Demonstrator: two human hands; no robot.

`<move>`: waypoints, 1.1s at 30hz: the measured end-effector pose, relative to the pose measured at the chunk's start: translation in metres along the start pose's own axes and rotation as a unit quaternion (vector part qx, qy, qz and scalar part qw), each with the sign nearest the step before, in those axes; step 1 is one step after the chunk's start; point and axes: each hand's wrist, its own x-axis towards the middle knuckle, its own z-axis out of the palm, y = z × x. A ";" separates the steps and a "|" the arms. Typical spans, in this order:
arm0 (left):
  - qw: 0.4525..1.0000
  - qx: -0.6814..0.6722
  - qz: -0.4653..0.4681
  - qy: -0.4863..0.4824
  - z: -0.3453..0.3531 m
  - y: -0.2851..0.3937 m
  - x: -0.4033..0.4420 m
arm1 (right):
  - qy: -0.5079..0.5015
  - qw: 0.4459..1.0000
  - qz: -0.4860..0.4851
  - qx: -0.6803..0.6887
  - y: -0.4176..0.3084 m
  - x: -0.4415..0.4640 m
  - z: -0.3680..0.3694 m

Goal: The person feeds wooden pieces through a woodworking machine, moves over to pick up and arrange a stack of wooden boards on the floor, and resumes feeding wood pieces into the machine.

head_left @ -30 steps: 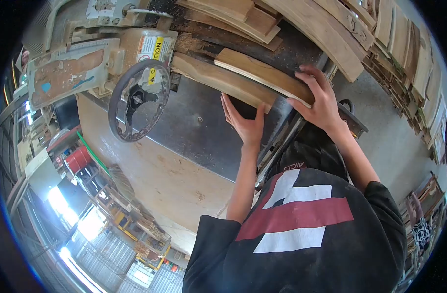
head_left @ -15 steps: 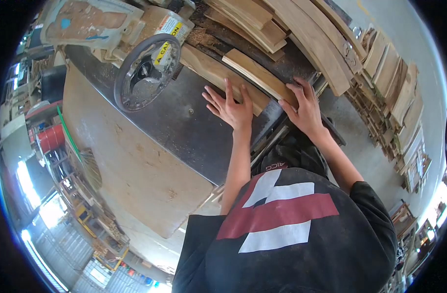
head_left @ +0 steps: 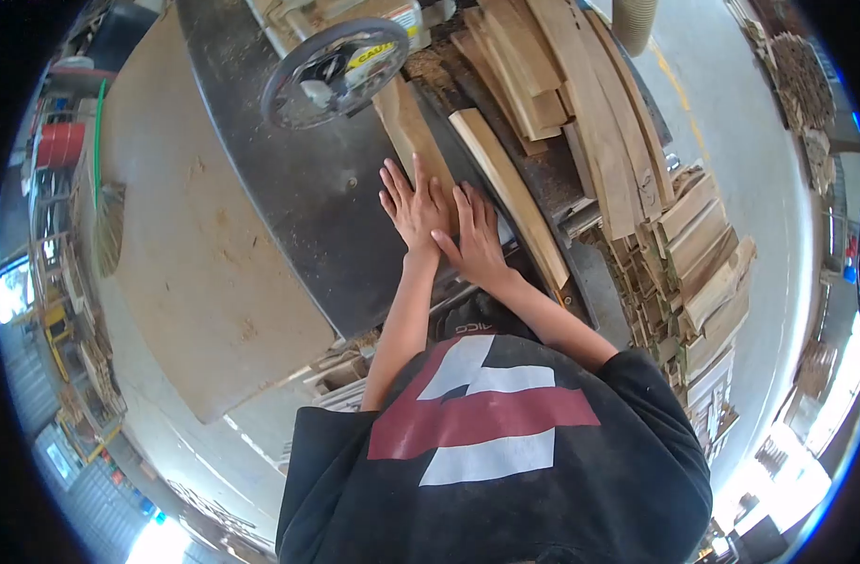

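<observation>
A wooden board (head_left: 406,117) lies on the dark metal machine table (head_left: 307,202), its far end close to the handwheel (head_left: 277,92). My left hand (head_left: 417,214) rests flat on the near part of this board, fingers spread. Beside it, my right hand (head_left: 477,240) lies with fingers stretched over the board's near right side, its thumb close to the left hand. The palms hide the board's near end. To the right, across a dark strip, a narrower wooden piece (head_left: 510,179) lies lengthwise with neither hand on it.
Long planks (head_left: 594,103) are piled beyond the narrow piece, and a stack of offcuts (head_left: 698,230) stands at right. Sawdust (head_left: 428,68) lies near the yellow caution label (head_left: 369,56). A brown panel (head_left: 213,254) adjoins the table at left. A broom (head_left: 108,221) stands farther off.
My right hand has left the narrow piece and moved left onto the board beside my left hand. The narrow piece sits nearer my body. The camera view has turned.
</observation>
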 end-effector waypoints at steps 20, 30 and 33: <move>0.999 -0.003 -0.015 0.047 0.001 -0.020 -0.020 | -0.016 0.979 -0.002 0.204 0.013 0.004 0.029; 0.965 -0.017 -0.200 0.171 0.019 0.014 -0.003 | -0.003 0.965 -0.020 0.263 0.026 -0.012 0.009; 0.982 -0.064 -0.114 0.133 0.011 0.008 0.005 | 0.029 0.975 -0.035 0.216 0.030 -0.019 0.008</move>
